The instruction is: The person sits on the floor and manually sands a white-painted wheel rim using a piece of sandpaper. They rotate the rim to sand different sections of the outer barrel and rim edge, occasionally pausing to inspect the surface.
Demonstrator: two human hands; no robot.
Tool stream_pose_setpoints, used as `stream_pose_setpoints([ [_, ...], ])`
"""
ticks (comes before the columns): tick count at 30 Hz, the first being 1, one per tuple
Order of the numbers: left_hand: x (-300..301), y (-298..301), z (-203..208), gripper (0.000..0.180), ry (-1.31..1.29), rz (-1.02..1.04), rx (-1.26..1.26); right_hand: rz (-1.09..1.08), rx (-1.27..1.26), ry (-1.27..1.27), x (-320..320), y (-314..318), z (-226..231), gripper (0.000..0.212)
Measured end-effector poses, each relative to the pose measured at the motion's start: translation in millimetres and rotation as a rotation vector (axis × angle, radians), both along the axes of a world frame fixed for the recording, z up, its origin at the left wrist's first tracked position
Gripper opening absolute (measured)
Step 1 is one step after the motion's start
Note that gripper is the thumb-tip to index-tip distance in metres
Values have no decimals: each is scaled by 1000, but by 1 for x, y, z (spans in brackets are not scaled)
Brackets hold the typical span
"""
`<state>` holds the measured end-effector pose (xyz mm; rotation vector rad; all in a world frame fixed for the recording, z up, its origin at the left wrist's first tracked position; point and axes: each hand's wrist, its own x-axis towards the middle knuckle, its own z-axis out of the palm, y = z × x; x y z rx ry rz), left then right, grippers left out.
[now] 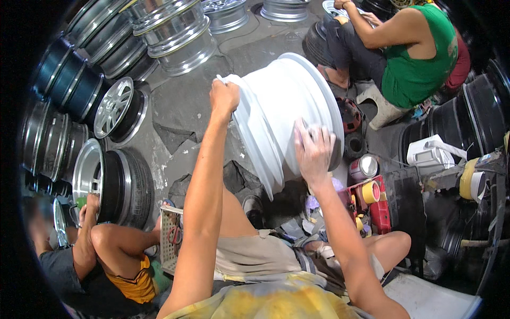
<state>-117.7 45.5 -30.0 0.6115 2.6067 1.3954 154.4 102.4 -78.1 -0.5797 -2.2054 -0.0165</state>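
A white-coated wheel rim (276,101) is tilted in front of me, its barrel facing me. My left hand (225,97) is closed over the edge of its left flange, near the top. Against the lower right of the barrel rests my right hand (315,151), its fingers bent and dusted white. A small greyish piece shows at its fingertips, pressed to the surface; its kind is not clear. The palm side of this hand is hidden.
Stacked metal rims (170,32) stand at the back left. One co-worker (419,58) sits at the back right, another (79,260) at the lower left. At right are a paint can (364,167), a red crate (380,212) with tape rolls, and a beige basket (171,239) left of my legs.
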Motion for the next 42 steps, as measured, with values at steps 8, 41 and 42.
stream_pose_setpoints([
  [8, 14, -4, 0, 48, -34, -15, -4, -42, -7, -43, 4, -1, 2, 34],
  [41, 24, -10, -3, 51, -17, -10, 56, -51, 30, -70, 14, -8, -5, 42],
  [42, 23, -8, 1, 52, -24, -23, 64, -98, 39, -67, 8, -4, -2, 42],
])
